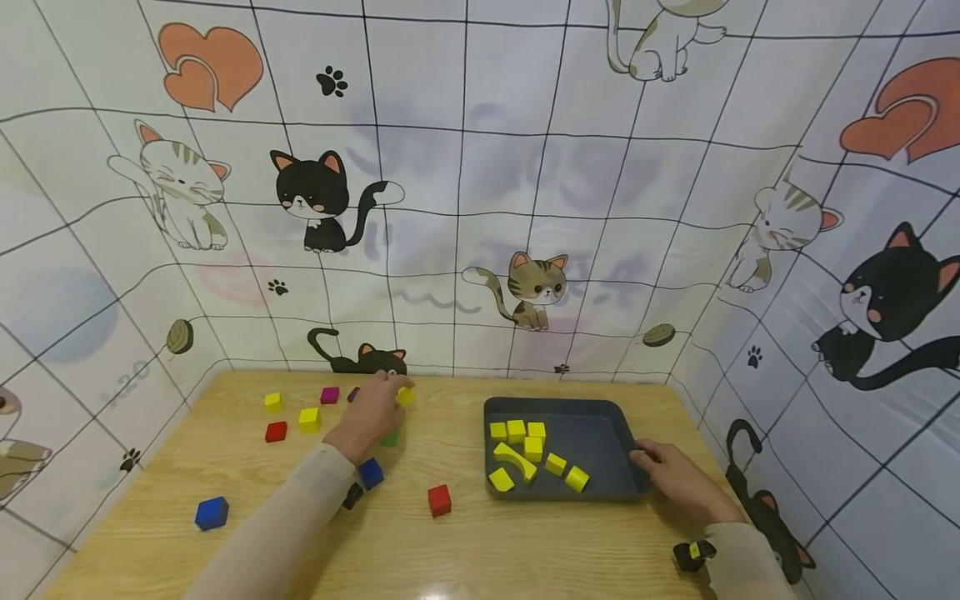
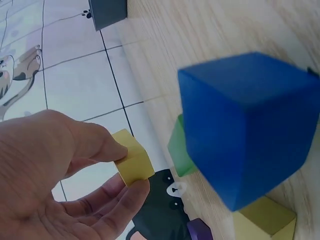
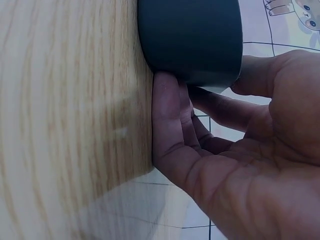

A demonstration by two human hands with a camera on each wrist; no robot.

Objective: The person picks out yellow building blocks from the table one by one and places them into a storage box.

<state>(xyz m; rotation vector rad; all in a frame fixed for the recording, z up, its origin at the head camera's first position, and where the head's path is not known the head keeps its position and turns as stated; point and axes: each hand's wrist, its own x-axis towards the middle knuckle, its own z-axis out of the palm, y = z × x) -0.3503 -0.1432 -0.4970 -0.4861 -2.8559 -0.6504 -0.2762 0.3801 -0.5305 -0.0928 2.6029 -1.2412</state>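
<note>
Dark grey and round-cornered, the tray (image 1: 607, 442) lies lengthwise left-to-right on the counter (image 1: 517, 550), its right end gripped between fingers and thumb of the right hand (image 1: 681, 479), while the left hand (image 1: 366, 419) pinches a plain, tilted yellow block (image 2: 135, 161) near the far edge.

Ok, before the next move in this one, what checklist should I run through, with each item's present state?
1. Left hand secure on the small yellow block: ok, pinched between thumb and fingers.
2. Right hand on the dark grey rectangular tray: ok, it holds the right-hand edge.
3. Bare room inside the tray: ok, mostly on its right side.
4. Only yellow pieces in the tray: ok, no other colour shows there.
5. No loose yellow cubes on the wood-grain table: not ok, two lie toward the left.
6. Full shape of the pinched block: cannot tell, fingers cover part of it.
</note>
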